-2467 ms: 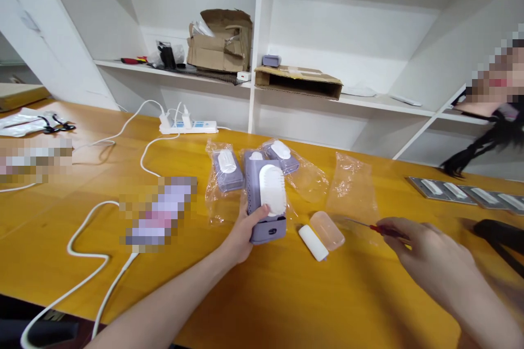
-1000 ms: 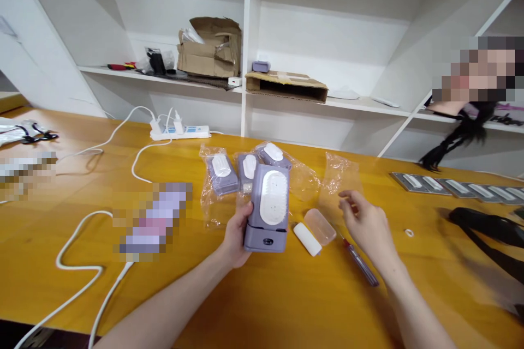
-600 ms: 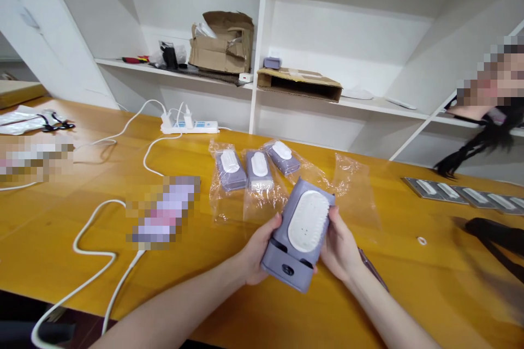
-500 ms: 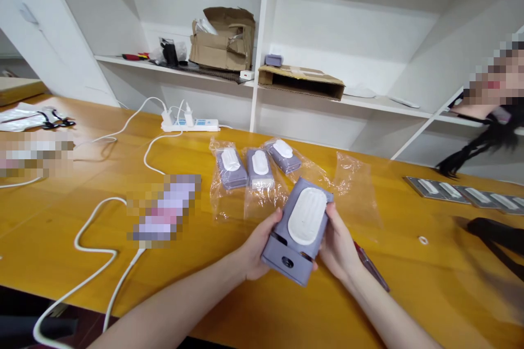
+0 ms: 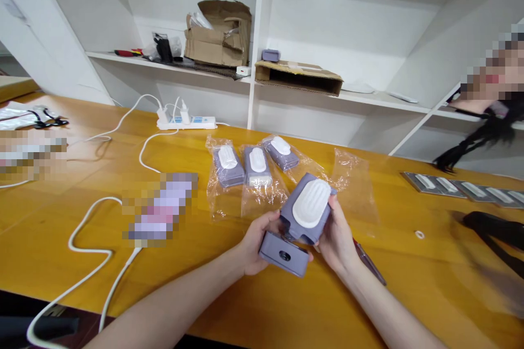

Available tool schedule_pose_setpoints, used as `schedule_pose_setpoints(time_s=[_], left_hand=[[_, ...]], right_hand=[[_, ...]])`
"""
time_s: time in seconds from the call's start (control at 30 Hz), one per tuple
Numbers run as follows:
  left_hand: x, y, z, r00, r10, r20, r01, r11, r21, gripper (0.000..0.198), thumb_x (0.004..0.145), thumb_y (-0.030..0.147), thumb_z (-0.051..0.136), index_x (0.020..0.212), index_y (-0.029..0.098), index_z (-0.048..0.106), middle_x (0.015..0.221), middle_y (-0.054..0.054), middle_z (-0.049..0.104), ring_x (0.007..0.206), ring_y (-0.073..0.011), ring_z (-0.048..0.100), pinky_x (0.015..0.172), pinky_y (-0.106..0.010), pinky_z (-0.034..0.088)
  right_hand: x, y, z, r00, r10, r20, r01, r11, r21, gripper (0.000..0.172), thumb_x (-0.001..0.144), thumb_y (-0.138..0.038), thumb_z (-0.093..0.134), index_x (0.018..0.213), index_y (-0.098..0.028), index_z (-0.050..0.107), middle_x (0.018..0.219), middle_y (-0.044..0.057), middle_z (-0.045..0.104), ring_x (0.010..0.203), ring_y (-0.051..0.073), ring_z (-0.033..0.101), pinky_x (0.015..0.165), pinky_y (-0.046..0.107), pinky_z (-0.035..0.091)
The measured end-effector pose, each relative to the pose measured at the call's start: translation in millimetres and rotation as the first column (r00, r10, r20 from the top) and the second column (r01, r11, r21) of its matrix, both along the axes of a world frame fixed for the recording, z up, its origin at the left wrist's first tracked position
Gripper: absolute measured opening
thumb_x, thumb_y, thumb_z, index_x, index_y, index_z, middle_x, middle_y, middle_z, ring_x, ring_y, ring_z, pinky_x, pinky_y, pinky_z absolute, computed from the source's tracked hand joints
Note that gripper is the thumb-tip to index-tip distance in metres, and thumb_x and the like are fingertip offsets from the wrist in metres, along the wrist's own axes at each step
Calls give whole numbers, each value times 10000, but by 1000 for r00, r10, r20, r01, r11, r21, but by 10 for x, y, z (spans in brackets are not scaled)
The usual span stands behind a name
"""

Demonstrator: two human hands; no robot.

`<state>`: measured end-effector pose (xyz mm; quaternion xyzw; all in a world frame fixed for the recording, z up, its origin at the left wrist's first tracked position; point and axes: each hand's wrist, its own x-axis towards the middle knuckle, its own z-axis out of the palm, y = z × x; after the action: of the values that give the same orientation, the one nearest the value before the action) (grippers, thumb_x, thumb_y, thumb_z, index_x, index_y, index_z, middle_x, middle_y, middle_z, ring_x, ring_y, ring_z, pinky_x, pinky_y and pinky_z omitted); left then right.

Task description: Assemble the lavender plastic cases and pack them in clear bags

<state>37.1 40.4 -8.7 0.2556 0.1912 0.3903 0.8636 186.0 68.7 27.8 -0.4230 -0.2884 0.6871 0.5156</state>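
Note:
My right hand (image 5: 338, 237) is closed around the side of a purple-grey box (image 5: 297, 196) with a ridged white oval pad (image 5: 313, 203) on top. My left hand (image 5: 254, 245) grips a purple-grey end piece (image 5: 295, 262) that has a dark round spot on its face. This end piece sits below and tilted away from the box, a gap showing between them at the front; whether they still join underneath is hidden. Beyond my hands lie three similar purple-grey boxes (image 5: 229, 177) with white pads, in clear plastic bags (image 5: 221, 204).
A flat clear bag (image 5: 356, 185) lies behind my right hand, near a dark red pen-like tool (image 5: 370, 267). To the left are a charging phone (image 5: 164, 207), white cables and a power strip (image 5: 204, 122). Grey panels (image 5: 434, 185) and a person (image 5: 491, 76) are at the right.
The end piece has tilted away from the padded box, widening the gap between them. The box has tipped up slightly in my right hand. The view has shifted a little.

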Motion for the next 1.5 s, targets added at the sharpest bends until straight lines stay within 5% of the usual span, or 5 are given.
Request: schedule_pose_setpoints(time_s=[0.2, 0.6, 0.87, 1.17, 1.5], left_hand=[[-1, 3, -65, 996, -78, -36, 79, 997, 15, 661, 837, 607, 363, 1098, 55, 618, 1095, -228, 664, 855, -317, 680, 762, -388, 438], [-34, -4, 47, 927, 110, -358, -71, 990, 122, 171, 690, 248, 681, 819, 136, 686, 779, -91, 717, 784, -241, 668, 736, -345, 458], [-94, 14, 109, 700, 366, -613, -206, 925, 318, 155, 667, 281, 707, 783, 182, 738, 854, -42, 717, 702, -160, 591, 627, -246, 390], [-37, 102, -13, 556, 462, -691, -150, 873, 463, 196, 709, 308, 664, 844, 192, 746, 826, -69, 734, 823, -254, 638, 801, -371, 437], [-110, -8, 47, 245, 766, -595, -44, 621, 782, 193, 737, 372, 650, 824, 228, 745, 754, -75, 654, 732, -255, 590, 784, -382, 418]], right_hand=[[48, 72, 40, 996, -80, 34, 79, 997, 22, 353, 834, -521, 510, 1040, -252, 612, 1030, -6, 710, 898, 185, 660, 705, 265, 540], [465, 341, 98, 934, -327, 141, 284, 923, 258, 455, 812, -557, 476, 1159, -265, 524, 1287, 7, 583, 1191, 220, 531, 843, 315, 520], [615, 400, 119, 903, -371, 216, 284, 893, 349, 461, 813, -590, 423, 1141, -283, 525, 1270, 4, 597, 1180, 228, 546, 860, 351, 526], [477, 307, 79, 956, -285, 74, 269, 947, 174, 365, 791, -542, 521, 1015, -260, 577, 1084, -9, 690, 1053, 203, 619, 842, 313, 524], [333, 134, 148, 980, -177, -90, 174, 984, -40, 302, 793, -477, 594, 989, -251, 628, 947, -20, 727, 886, 177, 661, 791, 291, 517]])
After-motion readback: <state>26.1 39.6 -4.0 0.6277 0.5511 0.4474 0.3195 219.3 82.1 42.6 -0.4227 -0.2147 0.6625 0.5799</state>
